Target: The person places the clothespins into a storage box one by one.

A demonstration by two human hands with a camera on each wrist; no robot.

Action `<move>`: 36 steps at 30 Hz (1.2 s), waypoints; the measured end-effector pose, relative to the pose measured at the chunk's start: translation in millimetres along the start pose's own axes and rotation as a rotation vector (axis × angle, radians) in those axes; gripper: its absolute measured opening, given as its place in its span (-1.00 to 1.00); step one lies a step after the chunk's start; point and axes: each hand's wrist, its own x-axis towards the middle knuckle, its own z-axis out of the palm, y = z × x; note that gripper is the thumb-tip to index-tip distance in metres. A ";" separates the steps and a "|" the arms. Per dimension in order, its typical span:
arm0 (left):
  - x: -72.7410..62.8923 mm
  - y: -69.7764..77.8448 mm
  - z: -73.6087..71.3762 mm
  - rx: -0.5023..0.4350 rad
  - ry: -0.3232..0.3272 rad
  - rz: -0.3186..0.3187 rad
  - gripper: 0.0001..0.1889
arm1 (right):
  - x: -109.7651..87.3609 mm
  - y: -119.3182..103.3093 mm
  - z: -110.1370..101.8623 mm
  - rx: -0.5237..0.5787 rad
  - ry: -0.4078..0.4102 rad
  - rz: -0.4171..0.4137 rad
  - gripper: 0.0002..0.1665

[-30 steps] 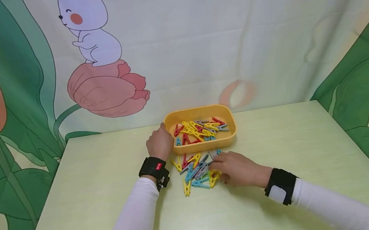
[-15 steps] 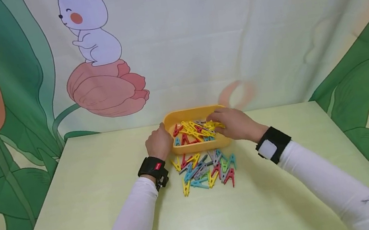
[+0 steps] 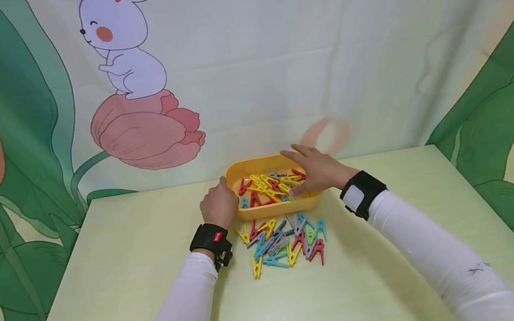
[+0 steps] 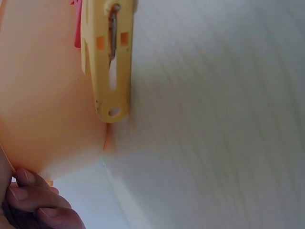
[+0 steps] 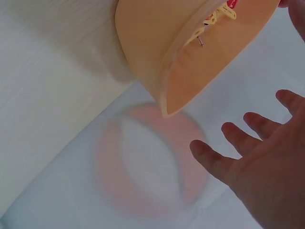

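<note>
A yellow plastic basket stands at the table's back edge, with red, yellow, blue and grey clothespins inside. My left hand grips its left end; in the left wrist view the fingers are curled at the basket's corner. Over the basket's right end, my right hand has its fingers spread and holds nothing. In the right wrist view, several straight fingers stand apart from the basket wall. A loose pile of mixed clothespins lies just in front of the basket.
A pale table carries everything. Behind its back edge hangs a printed cloth with a rabbit and flowers, close behind the basket.
My right hand has gone from the pile's right side up to the basket and let go of yellow clothespins there; its fingers have spread. The left hand stays at the basket. The view tilts slightly.
</note>
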 end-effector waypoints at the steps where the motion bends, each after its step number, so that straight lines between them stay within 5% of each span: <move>1: -0.1 -0.2 0.2 0.000 0.001 0.001 -0.50 | -1.9 0.1 0.2 -0.009 -0.006 0.000 0.22; 6: 0.6 0.0 1.2 0.006 -0.005 -0.008 -0.49 | -18.6 -4.6 -7.8 -0.068 0.006 -0.073 0.23; 13: 5.2 6.4 0.3 0.003 0.000 0.007 -0.47 | -60.6 -18.7 -23.0 -0.147 0.109 -0.286 0.09; 19: 6.7 6.5 -5.7 0.021 0.011 -0.015 -0.48 | -84.6 -25.0 -5.2 -0.291 0.070 -0.392 -0.05; 28: 0.8 2.0 -2.5 0.019 -0.023 -0.009 -0.50 | -110.0 -4.0 35.7 -0.203 -0.007 -0.330 -0.03; 36: -1.1 2.0 -0.9 0.008 -0.020 -0.014 -0.48 | -103.8 19.8 65.8 -0.207 -0.034 -0.217 -0.31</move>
